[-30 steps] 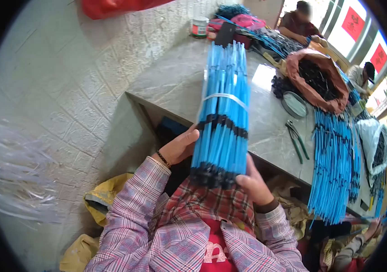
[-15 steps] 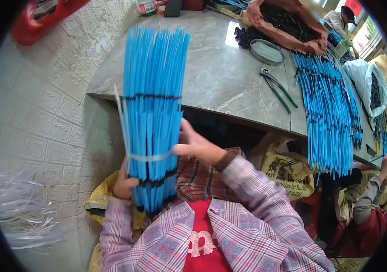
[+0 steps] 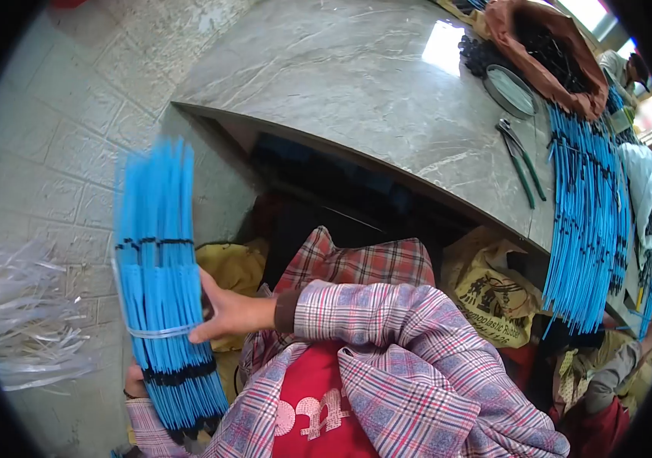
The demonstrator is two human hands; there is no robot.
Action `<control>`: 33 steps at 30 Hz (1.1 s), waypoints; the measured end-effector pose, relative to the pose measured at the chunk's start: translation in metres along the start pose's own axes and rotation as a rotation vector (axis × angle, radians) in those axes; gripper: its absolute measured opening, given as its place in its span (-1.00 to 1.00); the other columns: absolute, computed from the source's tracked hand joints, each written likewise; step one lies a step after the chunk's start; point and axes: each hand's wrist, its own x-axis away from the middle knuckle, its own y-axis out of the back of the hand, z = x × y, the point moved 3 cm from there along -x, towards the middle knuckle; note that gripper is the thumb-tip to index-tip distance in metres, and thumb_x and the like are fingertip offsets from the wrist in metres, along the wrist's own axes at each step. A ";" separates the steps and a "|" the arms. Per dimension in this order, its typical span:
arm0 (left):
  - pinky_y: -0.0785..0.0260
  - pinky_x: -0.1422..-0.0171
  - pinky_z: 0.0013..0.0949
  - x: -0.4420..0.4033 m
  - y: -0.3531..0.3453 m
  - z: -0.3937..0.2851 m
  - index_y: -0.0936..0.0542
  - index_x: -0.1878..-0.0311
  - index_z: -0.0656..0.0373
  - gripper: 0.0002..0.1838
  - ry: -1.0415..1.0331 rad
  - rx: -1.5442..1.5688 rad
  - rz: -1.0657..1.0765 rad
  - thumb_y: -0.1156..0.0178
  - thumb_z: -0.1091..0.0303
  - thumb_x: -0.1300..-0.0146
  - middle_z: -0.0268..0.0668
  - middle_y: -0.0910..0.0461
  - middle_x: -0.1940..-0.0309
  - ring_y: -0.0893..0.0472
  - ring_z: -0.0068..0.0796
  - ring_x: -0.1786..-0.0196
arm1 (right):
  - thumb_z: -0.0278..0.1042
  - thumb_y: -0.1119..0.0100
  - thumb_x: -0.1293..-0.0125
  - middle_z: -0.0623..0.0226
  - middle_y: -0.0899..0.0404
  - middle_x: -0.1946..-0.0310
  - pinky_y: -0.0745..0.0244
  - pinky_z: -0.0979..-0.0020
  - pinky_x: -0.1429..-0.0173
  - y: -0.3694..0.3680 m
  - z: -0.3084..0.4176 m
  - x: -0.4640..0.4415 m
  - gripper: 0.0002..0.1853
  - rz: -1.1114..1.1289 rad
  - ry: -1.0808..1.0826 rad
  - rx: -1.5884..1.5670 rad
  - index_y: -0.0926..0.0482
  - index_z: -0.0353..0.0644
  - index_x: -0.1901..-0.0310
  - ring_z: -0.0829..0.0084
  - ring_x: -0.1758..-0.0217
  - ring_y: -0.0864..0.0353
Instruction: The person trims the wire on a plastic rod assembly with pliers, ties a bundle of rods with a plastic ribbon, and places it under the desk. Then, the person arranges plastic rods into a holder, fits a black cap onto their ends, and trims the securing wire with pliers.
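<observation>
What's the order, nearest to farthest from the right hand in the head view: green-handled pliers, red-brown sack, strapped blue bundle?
From the right hand:
1. Strapped blue bundle: touching the hand, on its left.
2. Green-handled pliers: off to the right, on the tabletop.
3. Red-brown sack: also right, farther back than the pliers.

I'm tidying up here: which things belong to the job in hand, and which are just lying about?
Likely in the job:
blue bundle, in the right hand
band around it
similar blue strips
white strips

Apparently lying about:
pliers
printed sack
</observation>
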 end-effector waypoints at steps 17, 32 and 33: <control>-0.44 -0.18 -0.36 -0.169 -0.059 0.043 -0.46 -0.22 0.27 -0.38 0.297 0.033 0.398 -0.22 0.15 -0.09 -0.21 -0.58 -0.08 -0.59 -0.38 -0.03 | -0.09 -0.34 -0.21 0.14 -0.03 -0.45 -0.32 -0.02 -0.35 0.085 -0.023 0.108 0.08 -0.529 -0.101 -0.387 0.32 0.01 -0.50 0.13 -0.46 -0.15; -0.24 -0.35 -0.22 -0.358 -0.226 0.117 -0.54 -0.13 0.24 -0.42 0.018 -0.551 0.564 -0.11 -0.05 -0.25 -0.13 -0.55 -0.08 -0.45 -0.21 -0.21 | -0.38 -0.12 -0.20 0.13 -0.46 -0.21 -0.36 0.14 -0.34 0.251 -0.053 0.247 -0.44 -1.056 0.158 -0.507 -0.35 -0.26 -0.26 0.18 -0.22 -0.47; -0.21 -0.36 -0.20 -0.362 -0.224 0.111 -0.54 -0.13 0.24 -0.41 -0.063 -0.694 0.474 -0.13 -0.07 -0.23 -0.09 -0.52 -0.11 -0.41 -0.14 -0.26 | -0.38 -0.12 -0.20 0.13 -0.46 -0.21 -0.36 0.14 -0.34 0.260 -0.050 0.248 -0.44 -1.055 0.141 -0.512 -0.35 -0.26 -0.26 0.18 -0.22 -0.47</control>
